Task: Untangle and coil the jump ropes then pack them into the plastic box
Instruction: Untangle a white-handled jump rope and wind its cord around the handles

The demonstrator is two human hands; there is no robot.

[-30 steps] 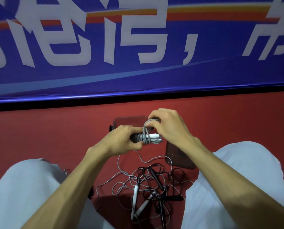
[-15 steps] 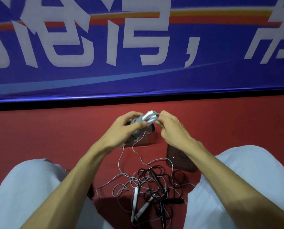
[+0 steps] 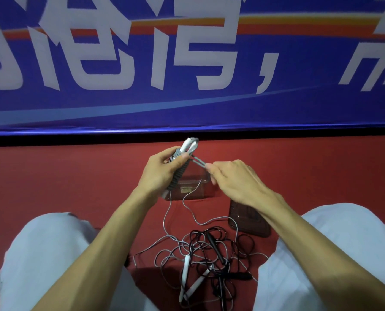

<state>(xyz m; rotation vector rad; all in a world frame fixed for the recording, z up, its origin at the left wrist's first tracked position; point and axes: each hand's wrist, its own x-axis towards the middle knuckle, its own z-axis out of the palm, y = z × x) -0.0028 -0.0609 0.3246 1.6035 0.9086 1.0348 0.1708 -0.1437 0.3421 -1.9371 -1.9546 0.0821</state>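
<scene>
Just above the clear plastic box (image 3: pixel 196 190), the left hand (image 3: pixel 161 173) grips a grey jump rope (image 3: pixel 179 176) wound tightly round its white handles (image 3: pixel 189 145). The right hand (image 3: pixel 236 180) pinches a taut loop (image 3: pixel 199 162) of it. On the near side of the box, black and grey ropes (image 3: pixel 209 254) lie tangled.

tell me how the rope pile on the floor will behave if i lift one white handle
Probably floppy: the thin cords lie in loose loops on the floor. Lifting one white handle would likely drag the whole pile, since grey and black cords cross. Likely light: the handles are slim.
</scene>
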